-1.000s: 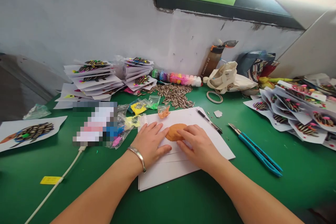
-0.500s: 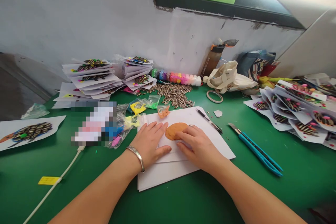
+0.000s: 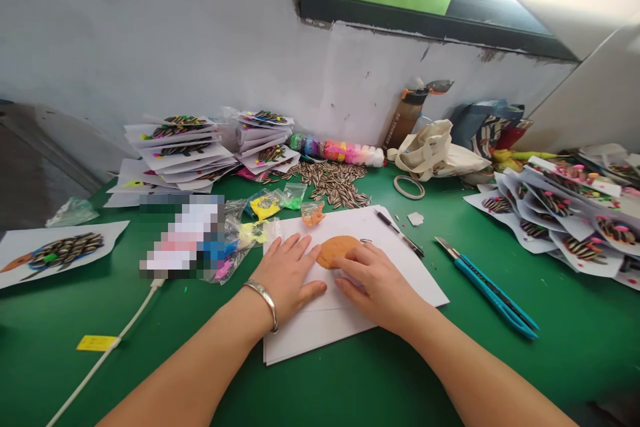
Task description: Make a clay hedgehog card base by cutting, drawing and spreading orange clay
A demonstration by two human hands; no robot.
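A flat, oval piece of orange clay lies on white paper in front of me. My left hand rests flat on the paper with its fingers spread, fingertips by the clay's left edge; a silver bangle is on that wrist. My right hand touches the clay's right and lower edge with slightly bent fingertips, thumb apart, gripping nothing. A bag with orange clay sits at the paper's top edge. The black pen lies on the paper's right side.
A blue utility knife lies right, blade out. Sunflower seeds, a tape roll and bagged clay are behind the paper. Stacked seed pictures stand left, more right. A white cable crosses the left side.
The view has shifted slightly. My right fingertips have moved very little at the clay's edge; my left hand stays flat on the paper.
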